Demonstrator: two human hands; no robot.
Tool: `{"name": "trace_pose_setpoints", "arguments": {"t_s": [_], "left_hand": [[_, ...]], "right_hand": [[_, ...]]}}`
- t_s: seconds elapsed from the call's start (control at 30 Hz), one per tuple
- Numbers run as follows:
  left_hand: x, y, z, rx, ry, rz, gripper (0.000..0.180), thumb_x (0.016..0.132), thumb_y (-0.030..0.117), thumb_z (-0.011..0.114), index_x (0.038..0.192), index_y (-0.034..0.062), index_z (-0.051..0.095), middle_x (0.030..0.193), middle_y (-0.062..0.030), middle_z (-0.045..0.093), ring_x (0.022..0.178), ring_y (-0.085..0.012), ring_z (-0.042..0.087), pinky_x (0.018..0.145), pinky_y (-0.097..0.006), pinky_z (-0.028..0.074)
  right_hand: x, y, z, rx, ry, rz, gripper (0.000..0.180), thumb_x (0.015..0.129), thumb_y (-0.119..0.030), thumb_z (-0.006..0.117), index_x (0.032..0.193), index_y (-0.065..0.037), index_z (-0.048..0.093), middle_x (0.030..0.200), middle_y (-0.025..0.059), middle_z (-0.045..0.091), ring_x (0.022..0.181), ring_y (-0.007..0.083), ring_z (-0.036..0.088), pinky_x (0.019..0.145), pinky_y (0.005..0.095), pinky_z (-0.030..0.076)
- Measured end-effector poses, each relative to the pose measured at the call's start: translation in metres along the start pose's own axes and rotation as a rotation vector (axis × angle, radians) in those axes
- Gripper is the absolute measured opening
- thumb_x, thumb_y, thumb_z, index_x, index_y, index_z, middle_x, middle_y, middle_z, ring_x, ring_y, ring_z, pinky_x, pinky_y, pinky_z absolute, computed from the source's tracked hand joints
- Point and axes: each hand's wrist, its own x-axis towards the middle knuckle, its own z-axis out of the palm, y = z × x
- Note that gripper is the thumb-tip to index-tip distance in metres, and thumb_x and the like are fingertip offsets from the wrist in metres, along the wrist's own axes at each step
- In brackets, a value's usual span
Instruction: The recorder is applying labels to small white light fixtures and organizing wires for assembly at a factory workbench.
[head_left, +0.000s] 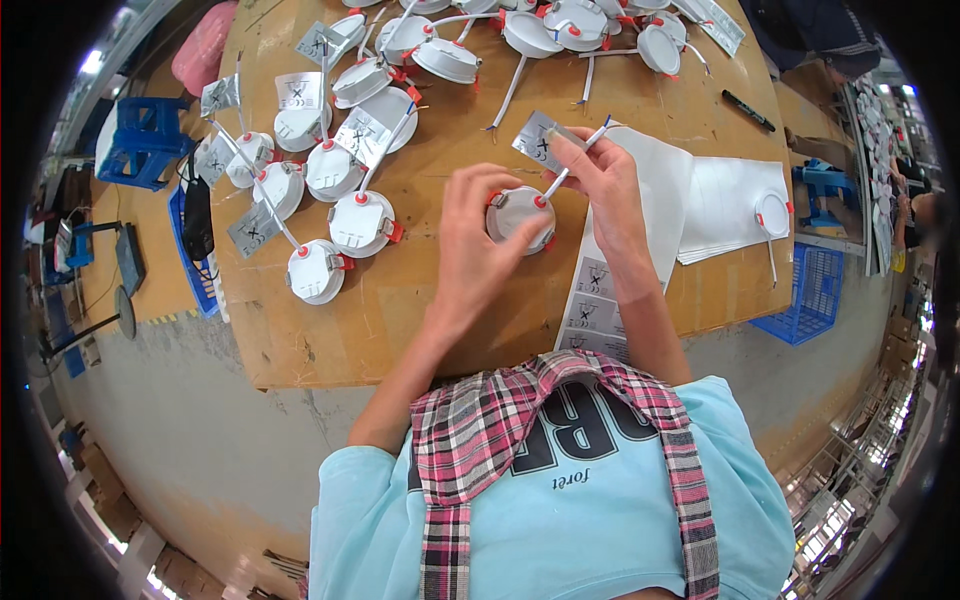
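Observation:
My left hand [472, 235] is closed around the rim of a round white downlight [515, 212] with red clips, its thumb on the near side. A short white cable [562, 180] with a bare blue-tipped end rises from the lamp's red grommet toward my right hand [612, 185]. That hand pinches a silver printed label [536, 140] beside the cable; whether the label touches the cable cannot be made out. Under my right forearm lies a strip of silver labels [597, 295] on white backing.
Several downlights with silver flags on their cables stand at the left, among them one lamp [360, 222]; others crowd the far edge. A stack of white sheets [730, 190] bears another small lamp [771, 213]. A black marker [748, 110] lies far right on the brown table [420, 345].

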Motion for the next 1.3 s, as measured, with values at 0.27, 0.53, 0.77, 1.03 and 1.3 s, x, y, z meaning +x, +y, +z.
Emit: {"name": "trace_pose_setpoints", "arguments": {"t_s": [0.27,0.53,0.77,1.03,1.3], "left_hand": [[-0.020,-0.012,-0.001,0.485,-0.082,0.257,0.058,0.067,0.013,0.079,0.119,0.0075,0.054,0.124,-0.0141,0.049,0.117,-0.0327,0.046,0.101,-0.043,0.033],[-0.033,-0.019,-0.044,0.557,0.100,0.199,0.055,0.073,0.009,0.075,0.123,0.0050,0.052,0.134,-0.0185,0.041,0.126,-0.0375,0.039,0.105,-0.047,0.031],[-0.045,-0.002,-0.032,0.487,0.025,0.343,0.045,0.073,0.004,0.070,0.117,0.0054,0.057,0.135,-0.0169,0.040,0.131,-0.0364,0.035,0.108,-0.046,0.028],[-0.022,-0.016,-0.035,0.673,-0.024,0.349,0.030,0.077,-0.001,0.065,0.107,0.0028,0.061,0.124,-0.0124,0.052,0.123,-0.0322,0.044,0.104,-0.045,0.033],[-0.035,0.002,0.010,0.156,-0.105,0.019,0.032,0.084,0.000,0.061,0.116,-0.0013,0.056,0.117,-0.0151,0.057,0.102,-0.0267,0.061,0.086,-0.035,0.049]], "right_hand": [[0.008,0.002,0.003,-0.008,-0.044,-0.037,0.032,0.086,-0.022,0.068,0.104,0.004,0.065,0.086,0.0069,0.066,0.075,0.0103,0.061,0.071,0.0242,0.051],[-0.010,-0.004,-0.009,-0.334,0.115,-0.347,0.029,0.089,-0.013,0.062,0.113,0.003,0.059,0.103,0.0075,0.061,0.091,0.0139,0.058,0.081,0.0268,0.049],[-0.042,0.007,-0.044,-0.846,0.135,-0.550,0.024,0.085,-0.004,0.060,0.108,-0.001,0.060,0.106,0.0113,0.056,0.099,0.0266,0.055,0.088,0.0352,0.044],[-0.045,0.036,-0.041,-0.991,0.097,-0.614,0.023,0.081,-0.001,0.061,0.104,-0.001,0.060,0.107,0.0134,0.054,0.107,0.0312,0.048,0.091,0.0395,0.040],[-0.037,0.046,-0.014,-0.827,0.039,-0.638,0.025,0.084,-0.006,0.060,0.108,0.000,0.057,0.109,0.0146,0.054,0.108,0.0321,0.046,0.093,0.0400,0.038]]}}
